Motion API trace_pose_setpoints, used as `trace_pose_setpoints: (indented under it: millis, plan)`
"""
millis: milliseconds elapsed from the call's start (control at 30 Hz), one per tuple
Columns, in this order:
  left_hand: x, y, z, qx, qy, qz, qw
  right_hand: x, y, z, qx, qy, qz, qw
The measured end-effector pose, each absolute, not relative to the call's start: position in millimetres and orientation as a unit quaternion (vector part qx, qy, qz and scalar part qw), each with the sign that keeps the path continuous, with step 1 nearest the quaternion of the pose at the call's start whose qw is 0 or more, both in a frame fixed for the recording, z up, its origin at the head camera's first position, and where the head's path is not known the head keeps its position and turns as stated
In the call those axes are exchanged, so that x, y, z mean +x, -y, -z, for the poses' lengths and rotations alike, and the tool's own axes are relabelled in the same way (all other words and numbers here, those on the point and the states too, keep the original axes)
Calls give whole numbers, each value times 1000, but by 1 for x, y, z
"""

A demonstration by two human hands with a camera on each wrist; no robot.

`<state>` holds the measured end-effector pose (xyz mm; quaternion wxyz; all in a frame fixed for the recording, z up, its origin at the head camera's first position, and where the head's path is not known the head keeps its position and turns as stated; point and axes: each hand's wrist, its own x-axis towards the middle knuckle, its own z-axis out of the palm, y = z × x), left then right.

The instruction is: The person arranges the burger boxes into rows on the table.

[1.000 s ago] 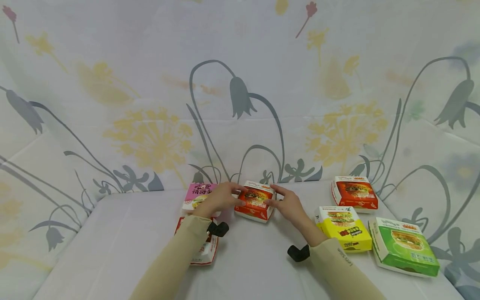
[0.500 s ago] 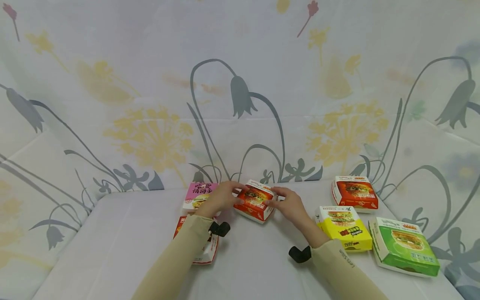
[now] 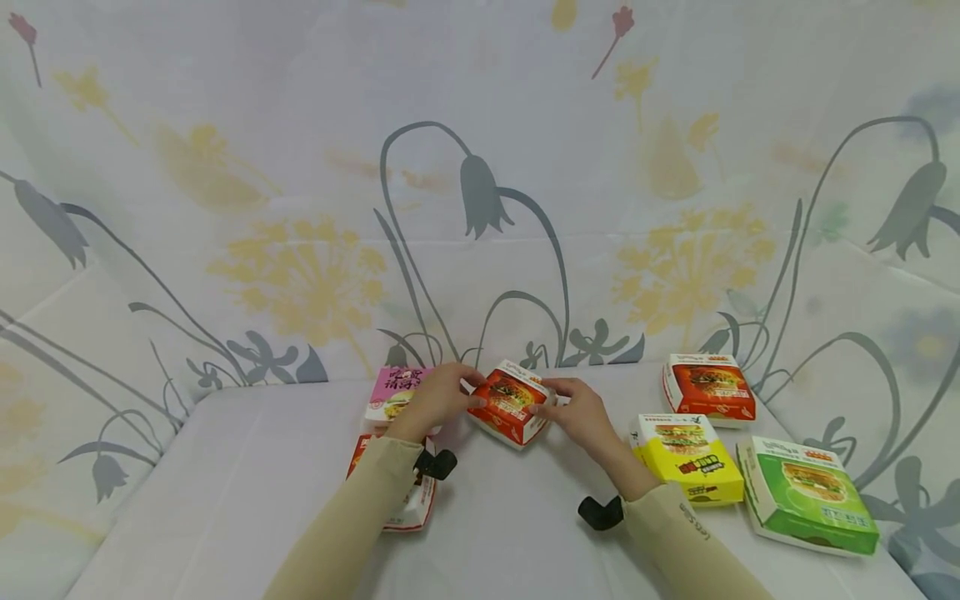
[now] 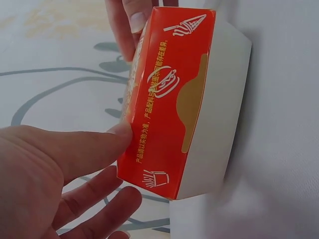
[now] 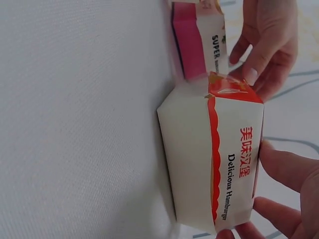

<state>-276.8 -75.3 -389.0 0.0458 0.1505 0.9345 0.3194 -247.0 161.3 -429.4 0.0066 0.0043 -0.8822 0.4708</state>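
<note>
A red and white burger box point(image 3: 512, 398) sits at the middle back of the table, turned at an angle, between both hands. My left hand point(image 3: 438, 402) holds its left side, with the thumb at the top edge in the left wrist view and the other fingers towards the far side. From the right, my right hand point(image 3: 581, 414) grips the opposite side, thumb on the top edge and fingers reaching behind. The right wrist view shows the white side of the burger box point(image 5: 232, 154) with red and black lettering, its base close against the tablecloth.
Left of the held box lies a pink burger box point(image 3: 399, 385), partly behind the left hand. Another red and white box point(image 3: 418, 504) is half hidden by the left sleeve. At right stand a red box point(image 3: 708, 383), a yellow box point(image 3: 690, 458) and a green box point(image 3: 813, 492).
The burger box between my hands has turned a little clockwise as seen from above. My right hand has come slightly nearer with its corner. The other boxes stay put.
</note>
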Motion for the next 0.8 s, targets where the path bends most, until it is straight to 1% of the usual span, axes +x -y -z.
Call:
trace_pose_setpoints:
  millis: [133, 367, 667, 800]
  plan:
    - [-273, 77, 389, 156, -931, -328, 36, -248, -160, 430, 8, 883, -469, 14]
    - [-269, 78, 388, 192, -928, -319, 23, -247, -160, 428, 10, 886, -462, 22]
    - [-267, 78, 387, 183, -936, -300, 27, -241, -162, 430, 24, 899, -433, 59]
    - [-266, 78, 387, 188, -938, -289, 35, -240, -162, 430, 26, 898, -435, 64]
